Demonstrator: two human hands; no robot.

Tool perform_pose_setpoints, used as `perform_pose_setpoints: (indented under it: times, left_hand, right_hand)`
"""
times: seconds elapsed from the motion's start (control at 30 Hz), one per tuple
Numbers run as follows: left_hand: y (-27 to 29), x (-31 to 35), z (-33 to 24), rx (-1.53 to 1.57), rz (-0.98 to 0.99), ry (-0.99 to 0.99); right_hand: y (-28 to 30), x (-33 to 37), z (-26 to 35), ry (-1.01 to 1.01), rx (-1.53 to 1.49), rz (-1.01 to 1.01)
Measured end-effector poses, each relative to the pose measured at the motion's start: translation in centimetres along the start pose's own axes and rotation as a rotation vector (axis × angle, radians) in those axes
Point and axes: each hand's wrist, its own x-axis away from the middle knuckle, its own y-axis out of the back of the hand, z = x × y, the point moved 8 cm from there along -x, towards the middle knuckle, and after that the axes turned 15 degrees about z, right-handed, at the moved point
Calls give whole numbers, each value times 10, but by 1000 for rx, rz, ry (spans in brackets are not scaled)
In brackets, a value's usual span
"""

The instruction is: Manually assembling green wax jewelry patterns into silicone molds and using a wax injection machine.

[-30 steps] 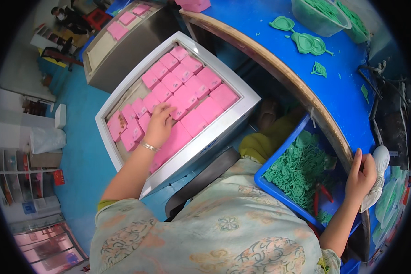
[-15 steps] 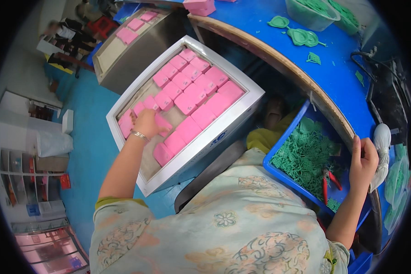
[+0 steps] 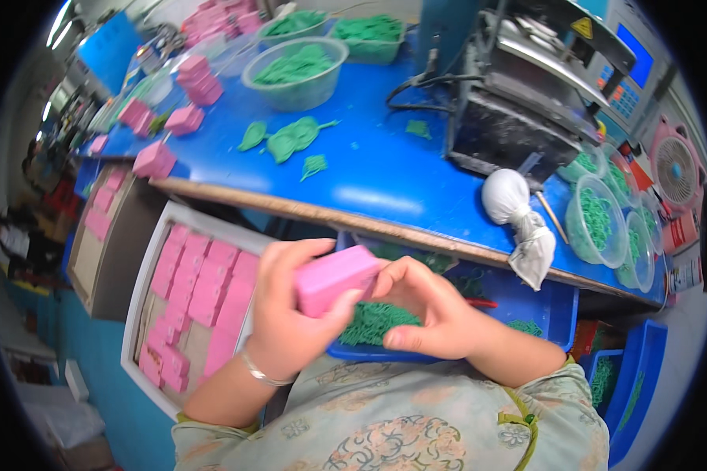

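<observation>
A pink rectangular block [image 3: 334, 281] is held in my left hand [image 3: 281, 314], thumb on the near side and fingers around the far side. It is raised above the front edge of the blue table. My right hand [image 3: 436, 314] is at the block's right end, its thumb well apart from the curled fingers. The fingertips come up against the block's edge; whether they press on it I cannot tell. Below both hands is a blue bin [image 3: 562, 314] containing green mesh scraps [image 3: 377, 323]. Left of my left arm, a white-rimmed tray [image 3: 139, 318] holds rows of similar pink blocks [image 3: 210, 289].
Across the blue table [image 3: 361, 196] stand a dark press machine [image 3: 518, 102], tubs of green pieces [image 3: 294, 74], flat green pieces [image 3: 291, 140] and stacked pink blocks [image 3: 199, 81]. A white cloth bundle [image 3: 518, 224] lies at the table's edge. Another tray [image 3: 86, 263] stands far left.
My left hand has left the tray and brought a pink block in front of me. The right hand has come in from the right to meet it. The view has swung toward the table.
</observation>
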Motion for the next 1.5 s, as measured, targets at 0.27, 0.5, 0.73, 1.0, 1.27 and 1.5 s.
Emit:
perform_pose_setpoints:
  times: [0.27, 0.5, 0.73, 1.0, 1.27, 1.5]
  left_hand:
    - [-76, -60, -42, 359, 352, -339]
    - [-104, -69, -8, 1040, 456, -24]
    - [-120, -61, -7, 1384, 472, 57]
    - [-119, -55, 0, 1639, 352, 229]
    - [-124, -47, 16, 2166, 264, 305]
    - [-79, -50, 20, 1896, 251, -145]
  right_hand:
    - [50, 40, 14, -80, 229, -373]
    - [49, 32, 43, -301, 1131, -214]
    - [55, 39, 42, 25, 715, -242]
    - [52, 40, 36, -14, 392, -267]
    - [69, 50, 16, 314, -337, -534]
    - [83, 48, -5, 14, -581, -706]
